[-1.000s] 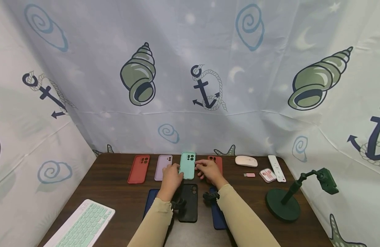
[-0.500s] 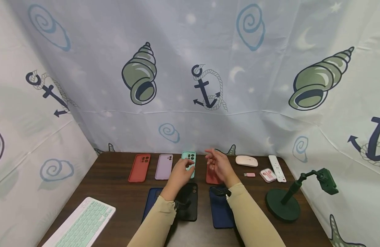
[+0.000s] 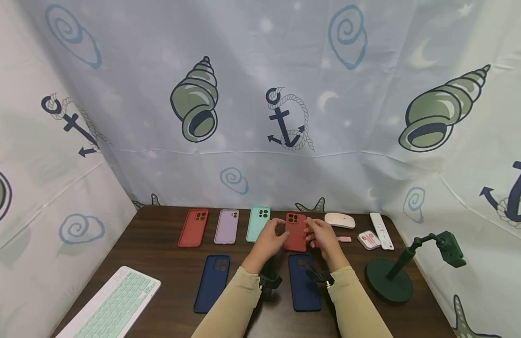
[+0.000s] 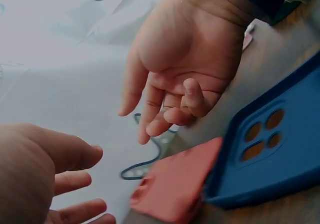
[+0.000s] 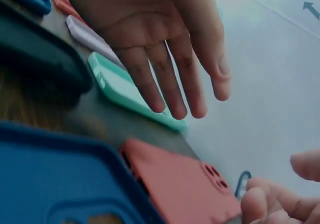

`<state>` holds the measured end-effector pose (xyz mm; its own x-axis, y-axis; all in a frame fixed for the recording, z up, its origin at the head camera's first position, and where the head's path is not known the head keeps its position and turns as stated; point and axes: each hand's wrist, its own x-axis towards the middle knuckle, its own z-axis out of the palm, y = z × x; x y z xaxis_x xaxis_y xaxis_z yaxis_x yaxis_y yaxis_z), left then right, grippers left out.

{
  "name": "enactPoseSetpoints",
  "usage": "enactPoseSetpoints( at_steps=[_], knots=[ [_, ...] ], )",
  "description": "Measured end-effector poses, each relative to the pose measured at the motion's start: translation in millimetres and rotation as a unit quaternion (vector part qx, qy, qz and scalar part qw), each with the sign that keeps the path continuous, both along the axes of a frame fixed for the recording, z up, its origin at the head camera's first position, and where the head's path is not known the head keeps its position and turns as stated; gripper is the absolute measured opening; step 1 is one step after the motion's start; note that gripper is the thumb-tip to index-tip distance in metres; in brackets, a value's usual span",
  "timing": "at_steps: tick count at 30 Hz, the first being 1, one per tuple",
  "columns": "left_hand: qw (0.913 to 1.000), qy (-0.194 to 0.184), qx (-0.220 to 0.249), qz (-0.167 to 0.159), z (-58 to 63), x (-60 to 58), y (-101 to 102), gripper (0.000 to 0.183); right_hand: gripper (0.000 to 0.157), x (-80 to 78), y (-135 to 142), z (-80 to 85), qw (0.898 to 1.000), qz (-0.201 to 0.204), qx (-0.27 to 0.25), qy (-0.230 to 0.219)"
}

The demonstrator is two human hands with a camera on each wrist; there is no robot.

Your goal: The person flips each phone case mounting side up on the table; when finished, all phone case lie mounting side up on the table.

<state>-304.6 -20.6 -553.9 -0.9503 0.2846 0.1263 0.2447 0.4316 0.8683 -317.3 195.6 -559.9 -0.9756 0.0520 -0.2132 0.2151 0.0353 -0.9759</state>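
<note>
A red phone case (image 3: 295, 237) lies at the back of the table between my two hands, camera cutouts toward the curtain. My left hand (image 3: 265, 243) is at its left edge, thumb and fingers spread apart. At its right edge is my right hand (image 3: 324, 237), fingers loosely bent. Both wrist views show the hands with relaxed fingers over the red case (image 5: 185, 184), holding nothing. To the left of my left hand lies a teal phone case (image 3: 257, 225). A blue phone case (image 3: 304, 288) sits below the red one, partly under my right wrist.
Farther left are a lavender case (image 3: 227, 227), another red case (image 3: 192, 229) and a second blue case (image 3: 212, 284). A black case (image 5: 40, 53) is mostly hidden by my left arm. A keyboard (image 3: 116, 300), mouse (image 3: 339, 220), remote (image 3: 381, 231) and green stand (image 3: 388, 281) surround these.
Both hands have left the teal case, lifted and moved right, and come down on either side of the right-hand red case. The cases stay in place.
</note>
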Motion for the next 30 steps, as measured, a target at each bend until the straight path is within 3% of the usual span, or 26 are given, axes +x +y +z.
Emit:
enactPoseSetpoints(
  at_steps=[5, 11, 14, 21, 30],
  knots=[
    [1.0, -0.003, -0.006, 0.005, -20.7, 3.5, 10, 0.051, 0.054, 9.2, 7, -9.4, 0.999, 0.01, 0.031, -0.022],
    [0.9979, 0.049, -0.04, -0.011, -39.4, 4.5, 15, 0.051, 0.047, 12.9, 11, -23.7, 0.998, 0.017, 0.051, -0.01],
    [0.997, 0.058, -0.047, -0.021, -42.2, 7.2, 15, 0.05, 0.042, 11.5, 16, -31.9, 0.998, 0.033, 0.053, 0.006],
    [0.9989, 0.024, -0.038, -0.013, -44.2, 9.9, 15, 0.055, 0.044, 14.8, 22, -39.8, 0.992, 0.093, 0.075, 0.038],
    [0.9971, 0.047, -0.058, -0.015, -40.0, 6.6, 17, 0.053, 0.039, 13.6, 24, -37.8, 0.991, 0.092, 0.074, 0.061]
  ],
)
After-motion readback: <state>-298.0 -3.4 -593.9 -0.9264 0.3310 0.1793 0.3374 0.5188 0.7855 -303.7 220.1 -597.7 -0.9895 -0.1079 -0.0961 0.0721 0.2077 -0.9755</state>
